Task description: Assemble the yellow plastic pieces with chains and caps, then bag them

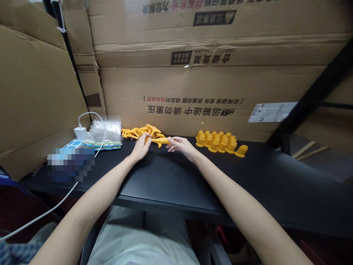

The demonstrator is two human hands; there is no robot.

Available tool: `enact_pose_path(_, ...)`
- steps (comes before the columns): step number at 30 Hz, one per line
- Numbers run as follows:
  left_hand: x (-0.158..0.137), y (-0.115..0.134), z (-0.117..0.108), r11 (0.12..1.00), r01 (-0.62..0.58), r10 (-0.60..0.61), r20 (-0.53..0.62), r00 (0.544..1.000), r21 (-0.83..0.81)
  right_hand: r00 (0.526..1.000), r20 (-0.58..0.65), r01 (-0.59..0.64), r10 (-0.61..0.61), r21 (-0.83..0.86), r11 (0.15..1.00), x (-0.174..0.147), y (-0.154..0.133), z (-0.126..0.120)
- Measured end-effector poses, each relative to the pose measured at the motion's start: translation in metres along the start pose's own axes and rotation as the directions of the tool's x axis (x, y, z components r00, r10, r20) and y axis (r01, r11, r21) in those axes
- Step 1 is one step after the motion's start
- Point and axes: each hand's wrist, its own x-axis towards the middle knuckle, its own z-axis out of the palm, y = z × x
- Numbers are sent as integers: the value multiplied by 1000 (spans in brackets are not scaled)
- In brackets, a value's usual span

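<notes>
My left hand [142, 146] and my right hand [182, 145] meet over the middle of the black table. Between them is a slim yellow-orange plastic piece [162, 140]. The left fingers are closed around its left end, and my right thumb and fingers pinch its right end. Just behind my left hand lies a heap of yellow-orange branched plastic parts [149, 129], some with small metal chains. To the right of my right hand, several yellow cup-shaped pieces [223, 144] stand in a close group. One cup-shaped piece [241, 151] sits slightly apart at its right front.
Clear plastic bags [106, 130] lie at the left, beside a white charger [80, 132] with a white cable trailing off the table. A blurred dark object [71, 165] rests near them. Cardboard walls [171, 81] close off the back and left. A black post [311, 92] slants at the right.
</notes>
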Motion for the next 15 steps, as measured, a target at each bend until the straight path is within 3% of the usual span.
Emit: enact_pose_path(15, -1, -2, 1, 996, -32, 32, 7, 999, 84, 1000, 5, -15, 15, 19, 1000, -1, 1, -2)
